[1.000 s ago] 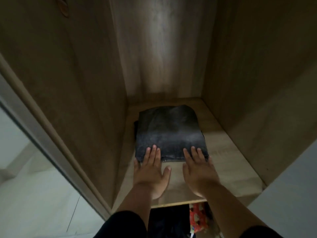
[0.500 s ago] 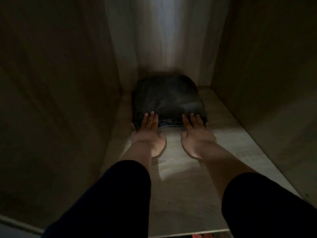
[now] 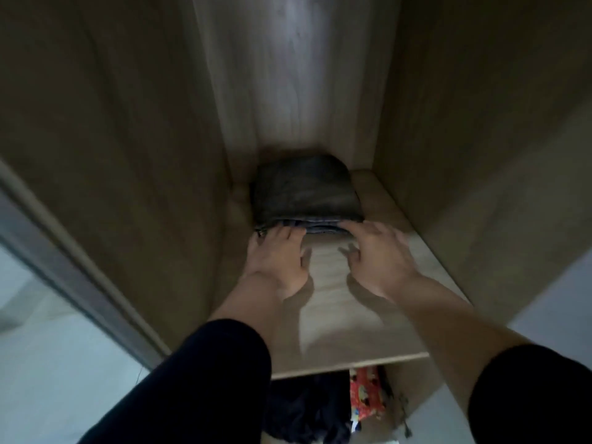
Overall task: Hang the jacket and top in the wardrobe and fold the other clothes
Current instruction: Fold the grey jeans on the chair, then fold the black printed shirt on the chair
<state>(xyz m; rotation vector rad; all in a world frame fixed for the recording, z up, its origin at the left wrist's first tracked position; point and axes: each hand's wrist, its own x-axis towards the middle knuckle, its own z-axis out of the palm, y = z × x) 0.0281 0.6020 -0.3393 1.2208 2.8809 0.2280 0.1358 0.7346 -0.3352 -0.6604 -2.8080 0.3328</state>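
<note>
A folded dark garment (image 3: 306, 190), stacked in several layers, lies at the back of a wooden wardrobe shelf (image 3: 346, 322), close to the rear wall. My left hand (image 3: 275, 261) rests flat on the shelf with straight fingers touching the stack's front left edge. My right hand (image 3: 378, 254) is blurred, fingers spread and relaxed, just in front of the stack's front right corner; it holds nothing. Both forearms reach in from black sleeves.
The wardrobe's side walls (image 3: 112, 155) close in on both sides of the narrow shelf. Below the shelf's front edge are dark clothes (image 3: 307, 408) and a red patterned item (image 3: 365, 395). A grey door frame (image 3: 64, 267) runs along the left.
The folded stack has been pushed from the shelf's front to its back wall. My right hand has now drawn back off the stack, blurred; my left hand still touches its front edge.
</note>
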